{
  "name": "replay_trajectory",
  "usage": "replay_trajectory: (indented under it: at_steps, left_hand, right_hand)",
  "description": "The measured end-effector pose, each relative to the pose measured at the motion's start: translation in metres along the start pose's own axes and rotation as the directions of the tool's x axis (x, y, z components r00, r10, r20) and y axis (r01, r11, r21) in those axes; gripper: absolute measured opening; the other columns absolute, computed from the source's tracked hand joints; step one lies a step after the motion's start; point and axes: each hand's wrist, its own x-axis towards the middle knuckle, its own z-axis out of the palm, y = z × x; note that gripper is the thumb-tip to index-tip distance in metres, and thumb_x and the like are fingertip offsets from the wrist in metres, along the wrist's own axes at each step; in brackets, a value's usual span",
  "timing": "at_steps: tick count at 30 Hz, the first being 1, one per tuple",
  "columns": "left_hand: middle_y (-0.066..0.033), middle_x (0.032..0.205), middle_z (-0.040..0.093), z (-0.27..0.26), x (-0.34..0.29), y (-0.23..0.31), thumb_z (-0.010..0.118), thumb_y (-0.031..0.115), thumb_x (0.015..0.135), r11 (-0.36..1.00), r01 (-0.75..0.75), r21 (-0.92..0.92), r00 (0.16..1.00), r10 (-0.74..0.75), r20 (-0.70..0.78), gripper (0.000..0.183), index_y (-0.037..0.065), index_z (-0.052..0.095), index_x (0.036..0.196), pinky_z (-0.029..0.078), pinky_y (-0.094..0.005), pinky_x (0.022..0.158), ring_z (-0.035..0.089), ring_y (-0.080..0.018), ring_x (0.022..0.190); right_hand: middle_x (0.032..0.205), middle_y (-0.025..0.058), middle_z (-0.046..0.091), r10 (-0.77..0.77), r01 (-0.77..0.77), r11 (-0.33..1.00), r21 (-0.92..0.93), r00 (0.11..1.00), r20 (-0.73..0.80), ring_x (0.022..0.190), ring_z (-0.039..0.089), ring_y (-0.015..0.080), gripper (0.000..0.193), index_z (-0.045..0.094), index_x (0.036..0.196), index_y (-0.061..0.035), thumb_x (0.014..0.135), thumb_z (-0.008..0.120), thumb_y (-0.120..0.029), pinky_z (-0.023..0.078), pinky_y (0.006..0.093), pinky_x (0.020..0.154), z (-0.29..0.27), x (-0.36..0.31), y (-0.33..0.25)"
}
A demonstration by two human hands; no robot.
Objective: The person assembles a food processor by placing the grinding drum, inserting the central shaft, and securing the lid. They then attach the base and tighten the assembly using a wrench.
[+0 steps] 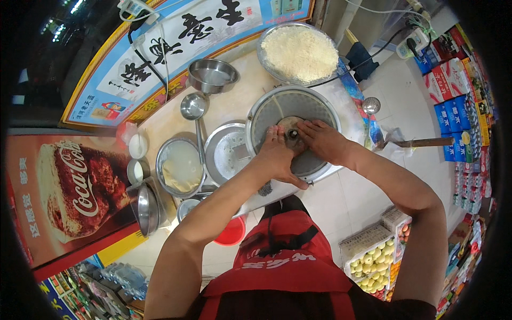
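Observation:
Both my hands lie on a round brownish disc with a dark knob or hole at its middle (293,134), inside a wide round metal vessel (256,109) with a grey inner surface. My left hand (276,157) rests on the disc's left side, fingers stretched forward and thumb spread toward the vessel's near rim. My right hand (325,143) lies flat over its right side, fingers extended toward the middle. Neither hand is wrapped round anything. What lies under the palms is hidden. Left of the vessel stands a metal basin (212,149) with whitish residue.
A large bowl of pale crumbly flour (300,52) stands at the back. A ladle (194,106) lies across a bowl of cloudy liquid (182,166), near an empty metal pan (212,74). A skimmer (371,105) is at the right edge. Fruit crates (368,241) stand below.

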Motion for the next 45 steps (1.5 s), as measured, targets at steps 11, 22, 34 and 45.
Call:
replay_trajectory:
  at_steps: [11,22,34,45]
  left_hand:
    - [-0.0440,0.152,0.023,-0.016,-0.001,0.010,0.067,0.085,0.059,0.994,0.059,0.097,0.990,-0.071,0.126,0.123,0.021,0.032,0.158,-0.001,-0.0610,0.120,0.014,-0.0511,0.150]
    - [-0.0467,0.152,0.017,-0.012,0.000,0.009,0.071,0.081,0.061,0.992,0.034,0.122,0.995,-0.045,0.085,0.121,0.022,0.031,0.158,0.004,-0.0600,0.120,0.012,-0.0514,0.150]
    - [-0.0439,0.144,0.036,0.002,-0.004,-0.004,0.072,0.081,0.060,0.990,-0.050,0.136,0.996,0.059,-0.060,0.117,0.016,0.042,0.153,0.009,-0.0590,0.121,0.025,-0.0516,0.145]
    - [-0.0479,0.130,0.047,0.000,-0.001,-0.004,0.067,0.087,0.057,0.993,-0.075,0.086,0.994,0.081,-0.069,0.121,0.009,0.049,0.148,0.010,-0.0632,0.119,0.036,-0.0577,0.137]
  right_hand:
    - [0.125,0.0183,0.061,0.621,-0.154,0.766,0.625,0.430,-0.655,0.121,0.055,0.0351,0.029,0.061,0.116,-0.0036,0.087,0.063,-0.005,0.039,0.0474,0.106,0.049,-0.059,-0.028]
    - [0.135,0.0239,0.054,0.872,-0.142,0.122,0.982,0.488,-0.037,0.127,0.050,0.0420,0.041,0.055,0.126,-0.0029,0.085,0.062,-0.001,0.042,0.0465,0.108,0.356,-0.024,-0.136]
    - [0.145,0.0129,0.042,0.711,0.298,-0.673,0.677,0.513,0.482,0.132,0.042,0.0334,0.046,0.038,0.142,-0.0147,0.101,0.040,-0.036,0.038,0.0562,0.102,0.547,0.044,-0.161]
    - [0.141,0.0120,0.048,0.599,-0.316,0.415,0.854,0.801,0.005,0.132,0.043,0.0303,0.044,0.046,0.139,-0.0124,0.102,0.043,-0.037,0.034,0.0553,0.104,0.365,0.165,-0.215]
